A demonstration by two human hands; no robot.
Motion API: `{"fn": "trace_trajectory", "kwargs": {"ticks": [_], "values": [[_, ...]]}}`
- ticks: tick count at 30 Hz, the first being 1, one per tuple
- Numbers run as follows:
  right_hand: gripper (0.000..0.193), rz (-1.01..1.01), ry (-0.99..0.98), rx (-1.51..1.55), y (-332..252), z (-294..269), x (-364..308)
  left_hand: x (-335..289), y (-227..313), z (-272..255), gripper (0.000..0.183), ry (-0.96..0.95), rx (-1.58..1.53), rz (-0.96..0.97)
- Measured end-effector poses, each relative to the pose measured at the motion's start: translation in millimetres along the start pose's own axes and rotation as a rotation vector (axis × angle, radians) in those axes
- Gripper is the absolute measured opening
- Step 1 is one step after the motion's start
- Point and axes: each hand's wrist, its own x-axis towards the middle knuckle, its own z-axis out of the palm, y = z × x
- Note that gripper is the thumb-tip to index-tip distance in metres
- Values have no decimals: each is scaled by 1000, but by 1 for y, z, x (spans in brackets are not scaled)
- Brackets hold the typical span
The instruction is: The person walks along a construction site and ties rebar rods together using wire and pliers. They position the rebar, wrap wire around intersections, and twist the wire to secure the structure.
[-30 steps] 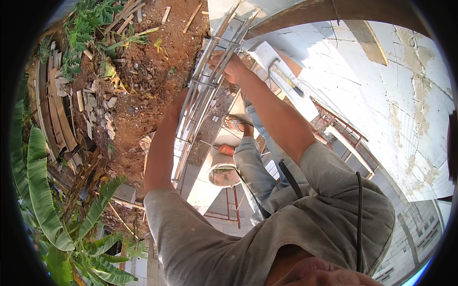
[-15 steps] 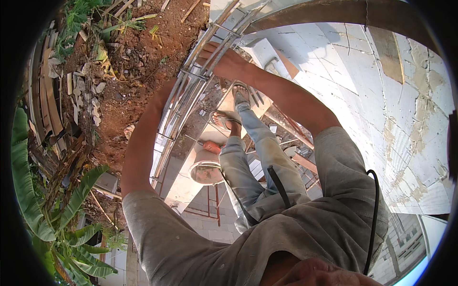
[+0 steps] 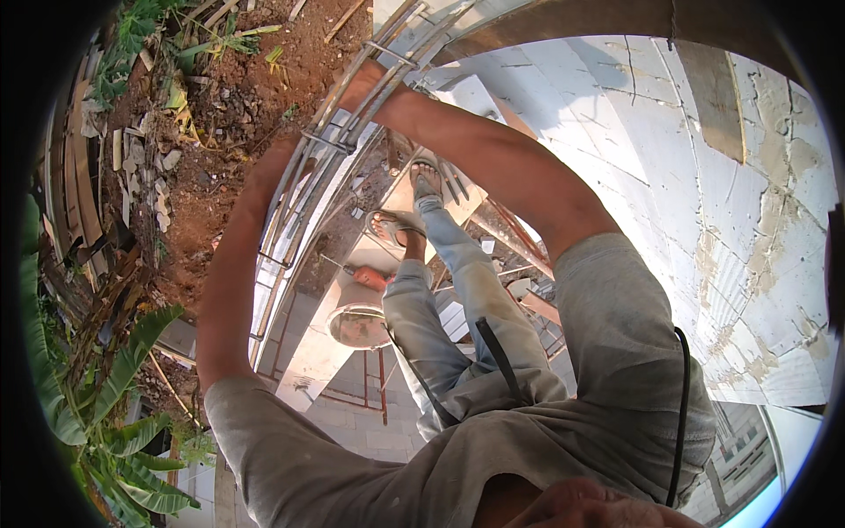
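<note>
A long rebar cage, made of steel bars tied with square stirrups, slants upward in front of me. My right hand reaches in from the right near its upper part and is closed around bars there. Lower down, from the left side, my left hand is at the cage; the bars hide its fingers, so its grip does not show. Below, my sandalled feet stand on a plank, beside a bucket and a red-orange power tool.
A pale block wall with mortar patches rises at right. Reddish soil with rubble and boards lies at left. Banana leaves stand at lower left. Beneath the plank are metal scaffold bars. A dark curved beam crosses the top.
The cage, both hands, the plank and the bucket all appear a little further left in the picture, as the view has shifted. Both hands stay at the cage.
</note>
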Motion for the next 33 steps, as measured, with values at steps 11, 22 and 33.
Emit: {"fn": "trace_trajectory", "kwargs": {"ticks": [11,22,33], "values": [[25,53,-193,375,20,-66,-4,8,0,8,18,139,-554,-181],[19,59,-131,436,38,-48,0,8,34,-23,13,-65,-487,-193],[31,33,-55,635,36,-69,-22,6,25,-5,22,19,-373,-202]]}}
